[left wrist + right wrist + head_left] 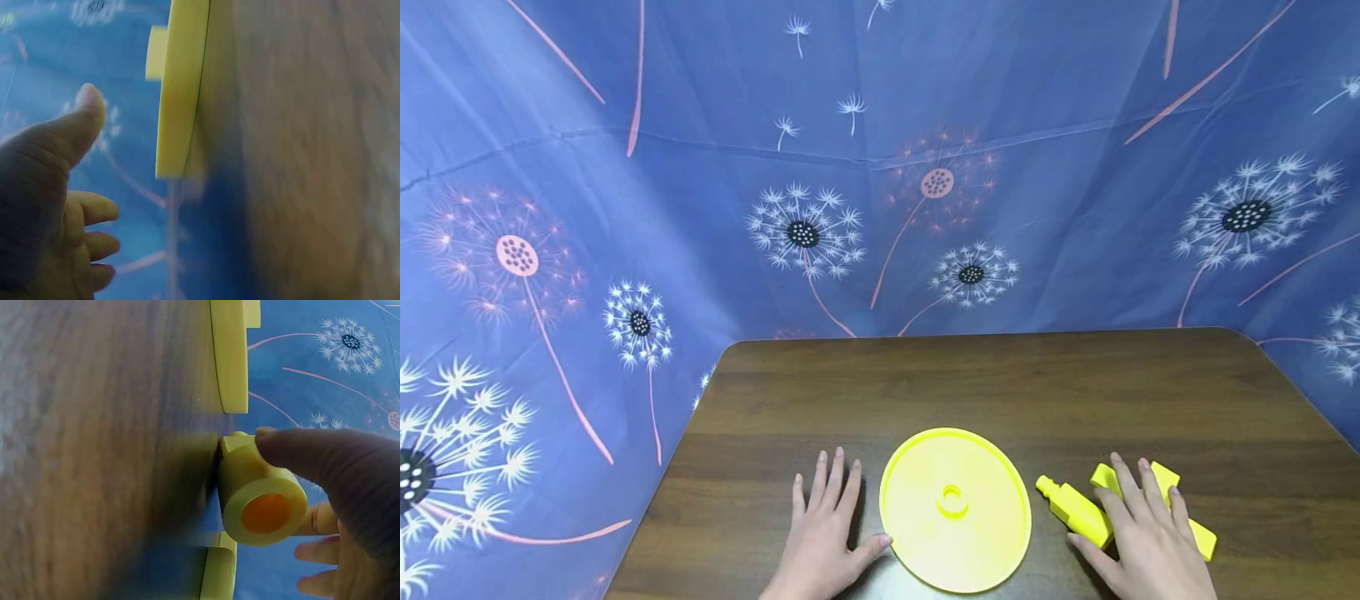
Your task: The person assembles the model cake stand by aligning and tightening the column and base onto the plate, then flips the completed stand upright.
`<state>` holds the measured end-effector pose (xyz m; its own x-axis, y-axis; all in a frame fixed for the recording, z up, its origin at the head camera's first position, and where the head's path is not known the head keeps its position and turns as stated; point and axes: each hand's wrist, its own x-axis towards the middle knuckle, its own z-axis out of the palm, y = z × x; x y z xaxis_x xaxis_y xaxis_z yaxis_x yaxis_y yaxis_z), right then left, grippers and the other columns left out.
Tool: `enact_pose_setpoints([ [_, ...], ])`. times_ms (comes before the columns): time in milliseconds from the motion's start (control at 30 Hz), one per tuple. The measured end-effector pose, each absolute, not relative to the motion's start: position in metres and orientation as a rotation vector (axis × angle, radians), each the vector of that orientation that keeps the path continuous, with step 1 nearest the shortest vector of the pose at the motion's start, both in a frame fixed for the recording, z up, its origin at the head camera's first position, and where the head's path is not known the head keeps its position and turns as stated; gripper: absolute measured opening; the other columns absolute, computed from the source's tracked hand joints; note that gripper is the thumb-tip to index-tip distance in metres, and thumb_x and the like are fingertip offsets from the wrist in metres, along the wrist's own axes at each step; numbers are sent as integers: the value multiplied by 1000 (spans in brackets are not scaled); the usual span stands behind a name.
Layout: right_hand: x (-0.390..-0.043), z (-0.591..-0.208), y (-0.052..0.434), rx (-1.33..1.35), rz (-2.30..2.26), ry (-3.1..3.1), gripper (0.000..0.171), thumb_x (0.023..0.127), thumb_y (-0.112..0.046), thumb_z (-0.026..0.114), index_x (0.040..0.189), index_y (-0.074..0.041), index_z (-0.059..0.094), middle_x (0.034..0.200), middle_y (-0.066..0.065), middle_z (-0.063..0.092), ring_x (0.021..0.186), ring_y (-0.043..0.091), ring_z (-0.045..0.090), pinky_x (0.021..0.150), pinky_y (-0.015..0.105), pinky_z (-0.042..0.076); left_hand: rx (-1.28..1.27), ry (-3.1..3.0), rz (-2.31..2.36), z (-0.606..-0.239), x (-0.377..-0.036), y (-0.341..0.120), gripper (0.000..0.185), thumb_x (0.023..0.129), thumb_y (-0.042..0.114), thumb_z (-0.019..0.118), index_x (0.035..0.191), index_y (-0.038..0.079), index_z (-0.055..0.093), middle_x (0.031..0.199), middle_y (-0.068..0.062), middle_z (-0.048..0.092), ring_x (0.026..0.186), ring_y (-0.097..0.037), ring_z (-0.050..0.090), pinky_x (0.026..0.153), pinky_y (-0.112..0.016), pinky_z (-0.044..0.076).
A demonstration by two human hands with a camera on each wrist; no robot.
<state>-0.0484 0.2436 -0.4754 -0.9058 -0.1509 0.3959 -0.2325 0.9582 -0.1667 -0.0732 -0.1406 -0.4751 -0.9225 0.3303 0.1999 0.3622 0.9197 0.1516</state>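
Note:
A round yellow disc (962, 550) with a raised rim and a small central ring lies flat on the table. Left of it is my left hand (823, 533), fingers spread and straight, its thumb tip right at the rim. My right hand (1153, 542) spreads over several yellow pieces right of the disc. Nearest its thumb is a stepped yellow piece (1078, 512) with a narrow knobbed tip; the right wrist view shows its round hollow end (240, 506) with the thumb against it. Another yellow piece (1204, 540) shows beyond the fingers, partly hidden by them.
The dark wooden table (925, 375) has rounded far corners. Behind it and to both sides hangs a blue cloth (700, 208) printed with dandelions.

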Motion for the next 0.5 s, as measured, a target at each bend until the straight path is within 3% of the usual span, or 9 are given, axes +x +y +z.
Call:
enact_pose_setpoints([
  [267,-52,-475,245,310,339,-2708,41,60,-33,73,85,-4,60,136,19,32,133,27,3,102,53,-2,-805,-3017,-258,-471,-74,-114,98,71,74,37,141,8,18,146,-16,6,133,-31,0,98,-59,8],
  [500,-53,-463,239,331,443,-2635,40,59,-31,74,88,-7,60,127,20,43,132,28,16,105,44,5,-845,-3004,-179,-472,-74,-106,106,69,76,34,139,0,16,145,-20,8,133,-32,5,100,-56,11],
])
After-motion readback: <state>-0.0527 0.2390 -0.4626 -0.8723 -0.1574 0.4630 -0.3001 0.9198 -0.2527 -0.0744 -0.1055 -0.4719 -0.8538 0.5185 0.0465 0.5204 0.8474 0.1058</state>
